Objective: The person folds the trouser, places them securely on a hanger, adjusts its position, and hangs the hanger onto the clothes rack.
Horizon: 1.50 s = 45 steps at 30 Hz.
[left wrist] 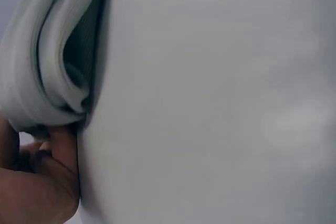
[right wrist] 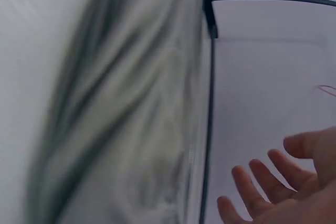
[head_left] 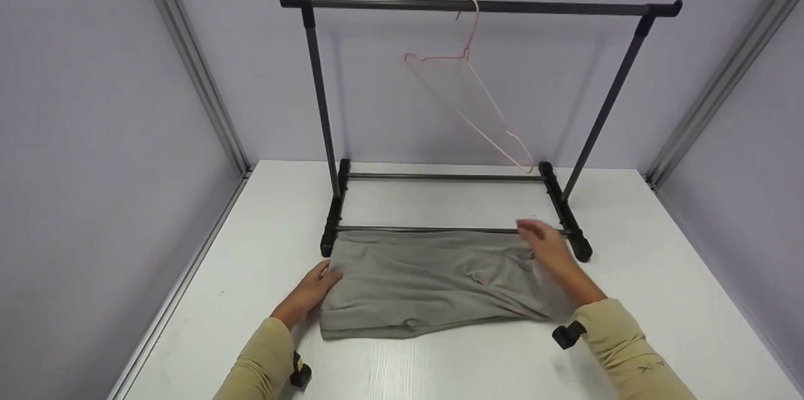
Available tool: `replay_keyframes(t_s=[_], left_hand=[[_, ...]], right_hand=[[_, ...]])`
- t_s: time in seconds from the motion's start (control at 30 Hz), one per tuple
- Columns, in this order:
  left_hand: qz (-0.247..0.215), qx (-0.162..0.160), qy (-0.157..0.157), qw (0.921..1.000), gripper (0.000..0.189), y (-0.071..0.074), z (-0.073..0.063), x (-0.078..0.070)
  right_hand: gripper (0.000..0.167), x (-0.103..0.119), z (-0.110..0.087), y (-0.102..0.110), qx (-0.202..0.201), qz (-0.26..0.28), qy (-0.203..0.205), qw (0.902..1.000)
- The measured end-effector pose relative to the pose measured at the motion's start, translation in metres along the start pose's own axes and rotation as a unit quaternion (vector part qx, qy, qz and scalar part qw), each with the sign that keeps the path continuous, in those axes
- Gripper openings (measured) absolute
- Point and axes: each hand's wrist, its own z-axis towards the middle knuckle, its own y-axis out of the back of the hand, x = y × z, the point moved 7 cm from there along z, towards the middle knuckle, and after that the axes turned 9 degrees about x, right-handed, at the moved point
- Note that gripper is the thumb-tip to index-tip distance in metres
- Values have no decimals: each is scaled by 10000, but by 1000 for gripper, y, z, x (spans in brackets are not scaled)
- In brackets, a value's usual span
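Note:
A folded grey-green garment [head_left: 427, 287] lies flat and wrinkled across the table in front of the rack; its exact kind cannot be told. At its left edge my left hand [head_left: 312, 290] pinches the cloth, thumb on top and fingers underneath. The left wrist view shows the rolled layers of the garment [left wrist: 31, 77] just above the fingers [left wrist: 62, 150]. Over the garment's right end hovers my right hand [head_left: 548, 249], holding nothing. Its fingers [right wrist: 262, 182] are spread and slightly bent in the right wrist view, apart from the cloth.
A black clothes rack [head_left: 452, 178] stands behind the garment, its lower front bar along the cloth's far edge. One pink wire hanger [head_left: 493, 102] hangs tilted from the top rail [head_left: 389, 3]. Pale panels enclose the white table [head_left: 647, 249] at the back and both sides.

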Motion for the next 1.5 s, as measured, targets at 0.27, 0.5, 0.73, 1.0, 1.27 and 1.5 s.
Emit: replay_keyframes(t_s=[0.27, 0.5, 0.73, 1.0, 1.27, 1.5], left_hand=[[819, 988, 142, 9916, 95, 0, -2, -1], [814, 1183, -34, 9896, 90, -1, 1, -2], [823, 1027, -115, 9912, 88, -4, 3, -1], [491, 947, -280, 9939, 79, -8, 4, 1], [296, 1155, -280, 9925, 78, -8, 3, 7], [180, 1094, -305, 9934, 76, -2, 1, 2]], right_hand=[[44, 108, -3, 60, -775, 561, 1261, 9874], [49, 152, 9, 49, -479, -897, 1488, 9836], [45, 155, 19, 36, -134, -405, 1362, 9898], [35, 158, 27, 21, 515, 554, 1049, 9916], [30, 165, 26, 11, 640, 981, 945, 9886], [23, 169, 22, 13, 479, 1268, 1252, 9828]])
